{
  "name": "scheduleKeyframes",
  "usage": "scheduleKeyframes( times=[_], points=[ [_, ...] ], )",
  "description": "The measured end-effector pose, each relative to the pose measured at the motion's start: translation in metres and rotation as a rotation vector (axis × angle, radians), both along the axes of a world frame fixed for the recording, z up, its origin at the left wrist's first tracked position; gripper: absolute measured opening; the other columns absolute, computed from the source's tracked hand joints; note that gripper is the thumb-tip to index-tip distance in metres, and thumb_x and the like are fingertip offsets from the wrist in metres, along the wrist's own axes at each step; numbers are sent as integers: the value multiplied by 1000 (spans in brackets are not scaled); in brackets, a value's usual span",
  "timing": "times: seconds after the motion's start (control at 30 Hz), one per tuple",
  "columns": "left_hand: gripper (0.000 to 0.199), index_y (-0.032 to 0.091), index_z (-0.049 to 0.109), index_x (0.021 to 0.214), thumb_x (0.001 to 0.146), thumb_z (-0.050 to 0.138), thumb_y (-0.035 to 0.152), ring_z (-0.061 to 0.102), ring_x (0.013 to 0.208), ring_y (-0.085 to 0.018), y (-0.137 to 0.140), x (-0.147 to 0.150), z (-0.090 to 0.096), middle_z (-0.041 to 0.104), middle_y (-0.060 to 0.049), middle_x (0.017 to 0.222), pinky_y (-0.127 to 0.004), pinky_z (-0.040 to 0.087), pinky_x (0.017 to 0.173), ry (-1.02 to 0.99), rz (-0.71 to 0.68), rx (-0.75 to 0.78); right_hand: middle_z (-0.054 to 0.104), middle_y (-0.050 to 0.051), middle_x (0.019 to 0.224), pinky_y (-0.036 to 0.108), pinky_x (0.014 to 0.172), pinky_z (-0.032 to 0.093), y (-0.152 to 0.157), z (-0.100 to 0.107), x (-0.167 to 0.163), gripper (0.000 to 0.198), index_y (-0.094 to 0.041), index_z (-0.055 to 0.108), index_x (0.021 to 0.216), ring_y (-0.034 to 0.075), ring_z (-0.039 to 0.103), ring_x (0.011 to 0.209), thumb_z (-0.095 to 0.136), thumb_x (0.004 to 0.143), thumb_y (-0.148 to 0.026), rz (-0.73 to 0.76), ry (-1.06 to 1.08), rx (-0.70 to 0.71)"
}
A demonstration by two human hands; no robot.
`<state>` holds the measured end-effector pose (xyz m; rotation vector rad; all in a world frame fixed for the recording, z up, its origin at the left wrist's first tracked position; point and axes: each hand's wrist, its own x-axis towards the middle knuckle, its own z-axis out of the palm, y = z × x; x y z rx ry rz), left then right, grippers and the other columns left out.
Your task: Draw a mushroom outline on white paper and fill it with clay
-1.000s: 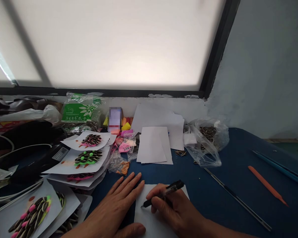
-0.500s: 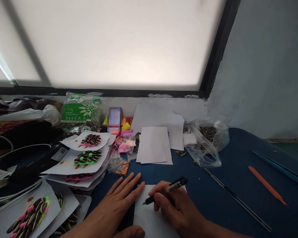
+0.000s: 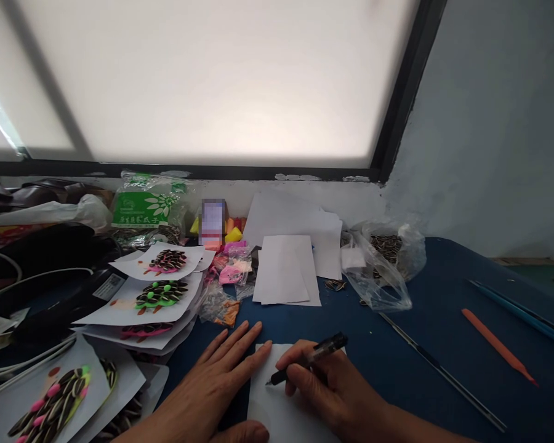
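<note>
A sheet of white paper (image 3: 277,409) lies on the blue table before me. My left hand (image 3: 221,381) rests flat with its fingers spread, its index finger and thumb over the paper's left edge. In my right hand (image 3: 325,384) is a black pen (image 3: 321,351), gripped between thumb and fingers and tilted. The pen's tip is at the paper's surface; whether it touches I cannot tell. No clear mark shows on the visible part of the sheet. My right hand covers much of the paper's right side.
Cards with sunflower-seed hedgehogs (image 3: 161,295) are piled at left. Blank sheets (image 3: 284,271) and bags of coloured clay (image 3: 233,271) lie behind my hands. A plastic bag of seeds (image 3: 385,258), a metal rod (image 3: 443,369) and an orange tool (image 3: 498,344) are at right.
The pen tip has shifted very slightly down and to the right on the paper. My left hand stays nearly still.
</note>
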<state>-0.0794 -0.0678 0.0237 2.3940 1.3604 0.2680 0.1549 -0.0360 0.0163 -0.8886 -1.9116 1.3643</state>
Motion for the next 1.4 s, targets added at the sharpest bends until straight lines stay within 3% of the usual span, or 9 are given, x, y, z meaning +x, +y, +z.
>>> scheduleKeyframes(
  times=[0.57,0.97,1.2,1.4],
  points=[
    [77,35,29,153,90,60,66,19,147,-35,-1,0,0,18,-3,161,-55,20,118,13,-5,-6,67,5,83,27,68,50,1,-3,-1,33,-18,64,102,17,65,78,49,101,-47,36,14,-4],
    [76,38,30,153,89,63,64,23,146,-35,-1,-1,1,20,-1,161,-55,20,118,-8,2,-3,65,3,80,24,62,46,2,-3,-2,31,-18,64,101,15,61,71,49,101,-45,42,0,23],
    [85,32,27,154,86,64,67,23,147,-33,-2,-1,0,21,-4,160,-52,18,120,-10,-4,18,66,4,80,25,62,47,3,-3,-1,36,-16,65,100,16,61,71,49,100,-49,39,-10,24],
    [84,37,23,154,87,68,61,22,147,-33,-2,-3,-1,20,0,161,-52,19,119,-24,-17,31,67,5,82,27,66,49,2,-2,-1,36,-16,65,102,17,64,74,48,100,-48,37,-17,20]
  ],
)
